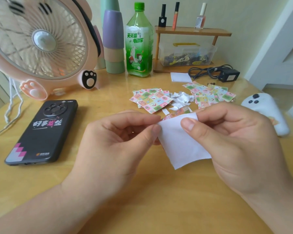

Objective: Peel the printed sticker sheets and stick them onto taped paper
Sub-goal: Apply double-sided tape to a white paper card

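Wooden surface: a yellow-tan table (142, 191) fills the frame, with a pale wall behind it.
Upper left: a pink fan (39, 43) with paw-shaped feet is stood on the table.
Left of centre: a black phone (44, 132) is laid face down, near the left hand.
Upper centre: stacked cups (113, 43) and a green bottle (139, 43) are stood side by side.
Upper right: a wooden rack (193, 31) carries three small bottles; a clear box (187, 54) is set under it, and a black adapter (227, 75) lies in front.
Behind the hands: printed sticker sheets (152, 100) are scattered with white paper scraps (181, 98) between them.
Held sheet: a white sheet (179, 146), blank side up, is held at frame centre above the table; a printed edge shows at its top.
Left hand (112, 141): thumb and forefinger are pinched on the sheet's upper left corner.
Right hand (235, 144): thumb and fingers are clamped on its upper right edge.
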{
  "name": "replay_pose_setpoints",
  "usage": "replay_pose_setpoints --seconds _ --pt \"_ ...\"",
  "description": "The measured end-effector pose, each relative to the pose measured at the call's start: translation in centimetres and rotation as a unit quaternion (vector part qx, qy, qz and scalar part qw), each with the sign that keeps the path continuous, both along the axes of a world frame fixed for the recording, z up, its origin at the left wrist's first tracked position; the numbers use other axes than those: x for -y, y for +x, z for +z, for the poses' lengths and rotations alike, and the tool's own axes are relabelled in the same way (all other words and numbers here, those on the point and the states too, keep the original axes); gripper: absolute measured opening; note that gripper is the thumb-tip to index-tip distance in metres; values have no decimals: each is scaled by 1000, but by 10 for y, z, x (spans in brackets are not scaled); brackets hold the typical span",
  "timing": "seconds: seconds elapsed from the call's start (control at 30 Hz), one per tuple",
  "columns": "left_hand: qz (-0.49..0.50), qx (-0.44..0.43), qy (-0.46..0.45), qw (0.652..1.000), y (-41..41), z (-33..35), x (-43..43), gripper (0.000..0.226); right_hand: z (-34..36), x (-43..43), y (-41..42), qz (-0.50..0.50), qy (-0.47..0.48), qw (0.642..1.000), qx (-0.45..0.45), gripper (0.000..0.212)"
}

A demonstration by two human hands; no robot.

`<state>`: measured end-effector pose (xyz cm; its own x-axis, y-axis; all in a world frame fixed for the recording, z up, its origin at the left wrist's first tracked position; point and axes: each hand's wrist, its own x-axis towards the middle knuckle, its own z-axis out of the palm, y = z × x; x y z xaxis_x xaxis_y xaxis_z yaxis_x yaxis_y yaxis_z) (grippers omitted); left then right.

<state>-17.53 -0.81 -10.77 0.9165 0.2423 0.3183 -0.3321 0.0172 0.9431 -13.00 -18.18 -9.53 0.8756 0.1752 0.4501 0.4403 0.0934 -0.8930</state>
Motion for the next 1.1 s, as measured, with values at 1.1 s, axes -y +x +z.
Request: replay_pose_setpoints --seconds 1.1 --pt "33 -53 -16 998 -5 3 10 16 3 -3 1 -19 -4 1000 -15 29"
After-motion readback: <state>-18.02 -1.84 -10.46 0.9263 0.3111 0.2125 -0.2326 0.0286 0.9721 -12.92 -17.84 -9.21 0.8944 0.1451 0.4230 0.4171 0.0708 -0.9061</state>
